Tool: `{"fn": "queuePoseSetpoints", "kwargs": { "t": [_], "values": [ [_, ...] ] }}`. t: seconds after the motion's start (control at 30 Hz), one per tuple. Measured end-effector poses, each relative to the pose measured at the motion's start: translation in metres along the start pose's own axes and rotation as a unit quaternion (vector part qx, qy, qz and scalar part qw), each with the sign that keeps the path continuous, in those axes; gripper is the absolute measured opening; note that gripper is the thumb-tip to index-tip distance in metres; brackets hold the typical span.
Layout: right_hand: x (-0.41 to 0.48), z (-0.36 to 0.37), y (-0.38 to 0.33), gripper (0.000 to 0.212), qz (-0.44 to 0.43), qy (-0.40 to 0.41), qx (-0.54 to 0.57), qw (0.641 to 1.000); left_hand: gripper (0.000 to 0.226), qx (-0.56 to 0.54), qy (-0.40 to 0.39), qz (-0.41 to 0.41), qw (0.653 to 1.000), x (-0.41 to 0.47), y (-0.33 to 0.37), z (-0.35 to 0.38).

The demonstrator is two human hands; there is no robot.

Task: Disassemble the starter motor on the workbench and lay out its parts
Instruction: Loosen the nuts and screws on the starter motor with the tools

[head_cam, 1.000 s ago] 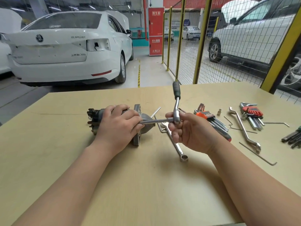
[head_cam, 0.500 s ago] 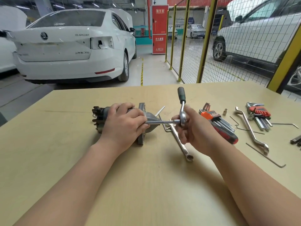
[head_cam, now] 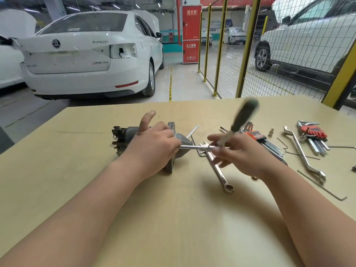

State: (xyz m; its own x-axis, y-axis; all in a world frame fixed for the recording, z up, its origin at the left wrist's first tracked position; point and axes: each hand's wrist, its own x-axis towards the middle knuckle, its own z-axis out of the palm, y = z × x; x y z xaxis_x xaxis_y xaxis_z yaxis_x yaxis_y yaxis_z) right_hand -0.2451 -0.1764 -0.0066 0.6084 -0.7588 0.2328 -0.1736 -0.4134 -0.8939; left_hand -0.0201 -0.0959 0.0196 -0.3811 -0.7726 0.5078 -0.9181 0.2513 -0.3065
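Observation:
The grey starter motor lies on its side on the workbench, its dark toothed end pointing left and its flange to the right. My left hand rests over the motor body and holds it, with one finger lifted. A ratchet wrench with a dark handle runs a chrome extension bar into the motor's right end. My right hand grips the ratchet at its head; the handle tilts up to the right and is blurred.
A combination spanner lies under my right hand. To the right sit an orange hex-key set, a small socket, an offset ring spanner, a red hex-key set and loose hex keys. Cars and a yellow mesh fence stand beyond the bench.
The ratchet handle has swung from upright to tilting right, and my right hand has turned with it. One finger of my left hand has lifted off the motor.

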Motion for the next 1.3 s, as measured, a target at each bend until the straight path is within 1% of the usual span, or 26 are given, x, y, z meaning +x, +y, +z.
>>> {"fn": "queuePoseSetpoints", "kwargs": {
  "t": [0.03,0.1,0.13,0.2,0.23,0.3,0.33,0.37,0.43,0.5,0.53,0.57,0.63,0.73,0.77,0.8,0.87,0.93,0.97,1.0,1.07,1.1,1.17,1.2,1.27,1.3],
  "values": [
    [0.001,0.002,-0.002,0.011,0.025,0.002,0.011,1.0,0.009,0.0,0.003,0.011,1.0,0.002,0.0,0.0],
    [0.003,0.003,0.0,0.033,0.061,0.001,0.007,0.998,0.014,0.004,0.004,0.018,1.0,0.006,0.001,-0.001],
    [0.003,0.002,0.001,0.034,0.062,-0.012,-0.001,0.998,0.012,0.006,-0.008,0.017,1.0,0.006,0.002,-0.002],
    [0.003,0.002,0.004,0.013,0.035,-0.02,0.016,0.999,0.006,0.021,-0.065,0.013,0.998,0.006,0.003,-0.003],
    [0.003,0.001,0.004,0.004,0.025,-0.009,0.047,0.999,0.014,0.036,-0.098,0.015,0.994,0.007,0.002,-0.003],
    [0.004,-0.002,0.006,0.015,-0.005,0.02,0.076,0.997,0.022,0.05,-0.136,0.027,0.989,0.011,-0.002,-0.003],
    [0.004,-0.002,0.006,0.016,-0.019,0.021,0.056,0.998,0.024,0.053,-0.144,0.028,0.988,0.014,-0.002,-0.006],
    [0.003,-0.001,0.005,0.016,-0.023,0.014,0.032,0.999,0.024,0.055,-0.144,0.03,0.988,0.017,-0.001,-0.007],
    [0.002,0.004,0.002,0.015,0.011,0.009,0.007,1.0,0.018,0.048,-0.126,0.037,0.99,0.023,0.002,-0.008],
    [0.003,0.006,0.001,0.033,0.046,0.025,-0.009,0.999,0.012,0.042,-0.107,0.04,0.993,0.026,0.005,-0.007],
    [0.004,0.005,0.001,0.035,0.047,0.025,-0.017,0.998,0.011,0.039,-0.11,0.036,0.993,0.025,0.004,-0.007],
    [0.003,0.005,0.001,0.027,0.032,0.024,-0.015,0.999,0.013,0.033,-0.118,0.04,0.992,0.022,0.002,-0.007],
    [0.002,0.005,0.002,0.004,-0.023,0.021,0.016,0.999,0.024,0.02,-0.142,0.063,0.988,0.017,-0.005,-0.008],
    [0.004,0.006,0.002,0.03,-0.092,0.054,0.026,0.994,0.034,-0.037,-0.16,0.055,0.985,0.013,-0.018,-0.011],
    [0.004,0.006,0.002,0.031,-0.09,0.056,0.05,0.993,0.032,-0.063,-0.151,0.054,0.985,0.013,-0.021,-0.011],
    [0.003,0.007,-0.001,0.026,-0.068,0.047,0.064,0.995,0.029,-0.089,-0.136,0.055,0.985,0.012,-0.021,-0.01],
    [0.001,0.01,-0.004,0.007,-0.024,0.032,0.021,0.999,0.016,-0.132,-0.092,0.06,0.985,0.012,-0.02,-0.01],
    [0.002,0.012,-0.001,0.04,0.03,0.044,-0.013,0.999,0.007,-0.154,-0.068,0.058,0.984,0.01,-0.019,-0.009],
    [0.003,0.012,0.0,0.046,0.046,0.047,-0.021,0.998,0.007,-0.154,-0.062,0.06,0.984,0.01,-0.02,-0.009],
    [0.002,0.012,-0.002,0.043,0.051,0.042,-0.027,0.997,0.008,-0.149,-0.058,0.065,0.985,0.009,-0.02,-0.008],
    [0.001,0.01,-0.001,0.016,0.01,0.025,-0.018,0.999,0.014,-0.124,-0.07,0.075,0.987,0.01,-0.023,-0.005],
    [0.001,0.009,0.0,0.007,-0.013,0.024,-0.005,1.0,0.019,-0.11,-0.086,0.08,0.987,0.011,-0.024,-0.003],
    [0.002,0.006,0.003,0.025,-0.061,0.042,-0.005,0.997,0.026,-0.099,-0.107,0.08,0.986,0.012,-0.026,0.0],
    [0.001,0.007,0.001,0.026,-0.07,0.039,-0.013,0.997,0.026,-0.104,-0.108,0.078,0.986,0.012,-0.026,-0.001],
    [0.0,0.013,-0.004,0.01,-0.041,0.018,0.0,0.999,0.016,-0.134,-0.085,0.081,0.984,0.012,-0.023,-0.004],
    [0.002,0.014,-0.003,0.015,-0.009,0.02,0.014,1.0,0.01,-0.154,-0.068,0.082,0.982,0.011,-0.022,-0.005]
  ]
}}
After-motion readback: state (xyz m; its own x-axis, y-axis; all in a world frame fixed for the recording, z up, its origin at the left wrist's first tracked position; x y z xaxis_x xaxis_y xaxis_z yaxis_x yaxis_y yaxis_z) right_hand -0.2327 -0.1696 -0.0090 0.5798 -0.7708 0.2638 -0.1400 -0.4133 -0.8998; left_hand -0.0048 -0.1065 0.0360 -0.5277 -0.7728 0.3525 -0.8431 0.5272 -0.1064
